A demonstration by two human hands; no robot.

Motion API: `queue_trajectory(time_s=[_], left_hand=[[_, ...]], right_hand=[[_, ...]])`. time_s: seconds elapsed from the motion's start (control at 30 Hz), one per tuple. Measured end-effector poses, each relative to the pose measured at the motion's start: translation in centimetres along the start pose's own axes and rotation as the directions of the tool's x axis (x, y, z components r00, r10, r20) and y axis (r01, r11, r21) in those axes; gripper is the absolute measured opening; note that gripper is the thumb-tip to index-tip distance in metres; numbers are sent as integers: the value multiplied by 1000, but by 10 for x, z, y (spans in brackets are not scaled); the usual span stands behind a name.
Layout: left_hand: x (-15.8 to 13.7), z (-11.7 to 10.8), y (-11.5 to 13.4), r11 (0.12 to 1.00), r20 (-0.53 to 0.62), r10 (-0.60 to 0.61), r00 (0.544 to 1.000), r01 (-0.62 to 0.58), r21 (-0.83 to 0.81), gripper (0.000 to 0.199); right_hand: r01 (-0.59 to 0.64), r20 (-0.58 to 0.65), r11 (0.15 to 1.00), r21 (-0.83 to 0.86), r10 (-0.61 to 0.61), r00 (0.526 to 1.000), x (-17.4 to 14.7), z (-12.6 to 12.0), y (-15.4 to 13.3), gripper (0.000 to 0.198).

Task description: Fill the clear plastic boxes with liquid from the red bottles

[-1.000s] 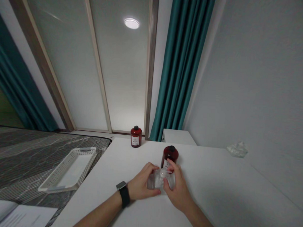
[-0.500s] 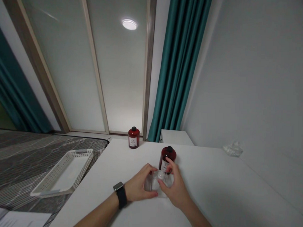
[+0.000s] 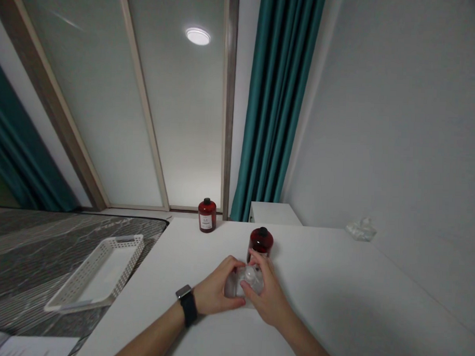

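A small clear container with a rounded translucent top (image 3: 250, 274) stands on the white table between my hands. My left hand (image 3: 217, 289) is wrapped round its left side, thumb at the near edge and fingers on the far edge; a black watch sits on that wrist. From the right, my right hand (image 3: 268, 293) curls round the container, thumb close to the rounded top and fingers at the far side. Right behind stands a dark red bottle (image 3: 261, 240) with a black cap, its lower part and label partly hidden by my right fingers.
Another dark red bottle (image 3: 207, 216) with a white label stands near the table's far edge. A crumpled clear plastic wrap (image 3: 361, 230) lies at the back right by the wall. Left of the table is a white perforated basket (image 3: 132, 259), with open pages (image 3: 40, 345) below it.
My right hand has moved slightly left and its fingers, spread before, have closed in round the container. My left hand keeps its hold. The whole view has shifted slightly.
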State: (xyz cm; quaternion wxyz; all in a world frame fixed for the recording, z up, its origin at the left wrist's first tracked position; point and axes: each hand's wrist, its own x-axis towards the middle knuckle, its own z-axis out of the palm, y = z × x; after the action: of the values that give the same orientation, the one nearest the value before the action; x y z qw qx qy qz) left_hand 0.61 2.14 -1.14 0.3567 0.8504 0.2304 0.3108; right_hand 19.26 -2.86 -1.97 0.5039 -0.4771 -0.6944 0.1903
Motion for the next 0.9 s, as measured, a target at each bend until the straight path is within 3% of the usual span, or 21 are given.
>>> queue_trajectory(time_s=[0.1, 0.27, 0.47, 0.67, 0.9], left_hand=[[0, 0, 0, 1000, 1, -15, 1000, 15, 13, 62], [0, 0, 1, 999, 9, -36, 999, 36, 34, 63], [0, 0, 1, 999, -8, -27, 1000, 27, 42, 63], [0, 0, 2, 997, 9, -77, 997, 77, 3, 61], [0, 0, 0, 995, 4, -97, 995, 97, -28, 66]], right_hand=[[-4, -44, 1000, -15, 3, 999, 2, -2, 1, 63], [27, 5, 998, 52, -27, 1000, 2, -5, 0, 78], [-68, -24, 996, 51, 69, 997, 3, -5, -1, 73], [-41, 37, 992, 123, 36, 999, 2, -5, 3, 82], [-79, 31, 990, 121, 76, 997, 1, -3, 4, 76]])
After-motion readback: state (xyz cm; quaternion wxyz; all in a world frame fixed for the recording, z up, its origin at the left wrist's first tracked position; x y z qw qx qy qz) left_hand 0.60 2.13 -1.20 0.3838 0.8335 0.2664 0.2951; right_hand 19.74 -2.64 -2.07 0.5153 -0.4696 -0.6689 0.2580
